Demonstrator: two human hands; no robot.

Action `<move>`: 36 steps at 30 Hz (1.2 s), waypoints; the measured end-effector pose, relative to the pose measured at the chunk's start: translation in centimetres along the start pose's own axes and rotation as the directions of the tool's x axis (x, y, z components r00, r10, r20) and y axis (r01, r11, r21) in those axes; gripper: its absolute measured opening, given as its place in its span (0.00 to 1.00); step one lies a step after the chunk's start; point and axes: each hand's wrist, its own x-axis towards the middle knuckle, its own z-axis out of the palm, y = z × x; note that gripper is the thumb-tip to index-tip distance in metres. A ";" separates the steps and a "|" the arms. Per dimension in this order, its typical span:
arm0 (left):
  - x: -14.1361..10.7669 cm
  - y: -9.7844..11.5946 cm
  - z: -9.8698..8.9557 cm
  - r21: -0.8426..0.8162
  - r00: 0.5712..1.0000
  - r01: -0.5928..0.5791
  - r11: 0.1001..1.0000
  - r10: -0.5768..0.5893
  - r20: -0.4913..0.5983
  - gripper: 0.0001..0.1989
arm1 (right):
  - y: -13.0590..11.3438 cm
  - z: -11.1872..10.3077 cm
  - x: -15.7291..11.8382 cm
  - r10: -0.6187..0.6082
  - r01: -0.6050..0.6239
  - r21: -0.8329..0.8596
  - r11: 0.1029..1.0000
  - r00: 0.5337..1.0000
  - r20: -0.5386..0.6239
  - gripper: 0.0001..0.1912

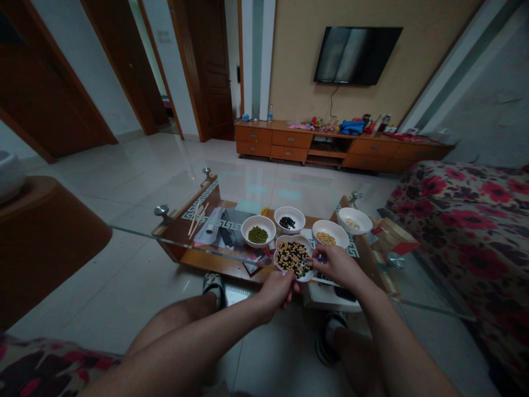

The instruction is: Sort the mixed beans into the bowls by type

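Ahead of me, a wall-mounted flat-screen television (355,55) hangs above a long wooden TV cabinet (330,144) with drawers, a plastic water bottle (270,113) and a blue fabric bundle (351,127) on its top. At my right lies a red-flowered sofa (467,220); at far left, a dark wooden door (215,71) rises beyond the tiled floor (136,182). Chopsticks (196,218) lie on the glass-topped table (198,204).

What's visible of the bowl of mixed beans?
A round white bowl, glossy like ceramic, is filled with mixed black and tan beans. The left hand grips its near edge. The right hand holds a small blue utensil at its right rim. Other white bowls stand just beyond it.
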 end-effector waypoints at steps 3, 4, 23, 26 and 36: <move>0.0 -0.1 0.0 -0.004 1.000 -0.006 1.000 0.006 0.003 0.16 | 0.0 0.0 0.0 0.007 -0.007 0.002 1.000 1.000 -0.014 0.08; 0.1 -0.1 0.0 -0.003 1.000 -0.008 1.000 0.008 0.002 0.16 | 0.0 0.0 0.0 0.010 -0.010 0.004 1.000 1.000 -0.018 0.08; 0.2 0.0 0.0 -0.001 1.000 -0.008 1.000 0.008 -0.005 0.16 | -2.0 0.2 0.8 -0.035 0.049 0.057 0.997 0.975 -0.218 0.09; 0.2 -0.1 0.0 -0.019 1.000 -0.011 1.000 0.011 0.000 0.16 | -3.1 0.5 1.4 -0.062 0.080 0.061 0.995 0.964 -0.259 0.09; 0.7 -0.6 -0.1 0.001 0.999 -0.034 0.999 0.034 -0.001 0.15 | -6.4 2.6 4.0 -0.056 0.104 0.114 0.988 0.932 -0.358 0.08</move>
